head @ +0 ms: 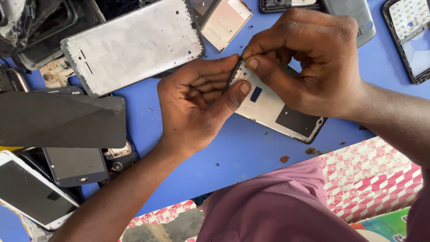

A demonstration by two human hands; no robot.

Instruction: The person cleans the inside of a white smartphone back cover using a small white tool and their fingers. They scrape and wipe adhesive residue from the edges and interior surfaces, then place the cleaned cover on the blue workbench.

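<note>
A silver phone frame (275,110) with a black rim, a small blue patch and a dark square pad lies tilted over the blue table (251,148). My left hand (199,105) grips its upper left end, thumb pressed on the face. My right hand (309,62) reaches over from the right, and its thumb and forefinger pinch the top edge of the same frame near the left thumb. Part of the frame is hidden under my right hand.
A larger silver phone frame (134,45) lies at the upper left. Dark screens and phone parts (62,121) pile up on the left, with a white-edged phone (31,190) at the lower left. More housings (410,36) sit at the top right. A red and white patterned cloth (371,179) lies below.
</note>
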